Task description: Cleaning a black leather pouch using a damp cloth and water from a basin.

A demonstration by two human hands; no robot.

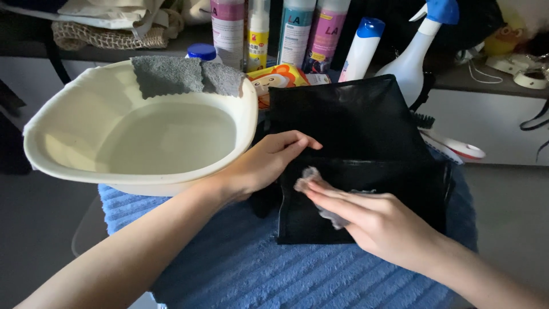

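Observation:
A black leather-like bag (354, 131) lies flat on a blue ribbed towel (257, 269). My left hand (266, 163) rests on the bag's left edge, fingers lying flat over it. My right hand (372, 220) presses a small grey cloth (320, 194) against the bag's lower flap, with the fingers stretched out over the cloth. Most of the cloth is hidden under those fingers.
A cream basin (68, 123) holding water stands at the left, a grey cloth (183, 74) draped over its far rim. Behind stand several bottles (294, 34), a white spray bottle (414, 57) with a blue trigger, and a colourful packet (277, 80).

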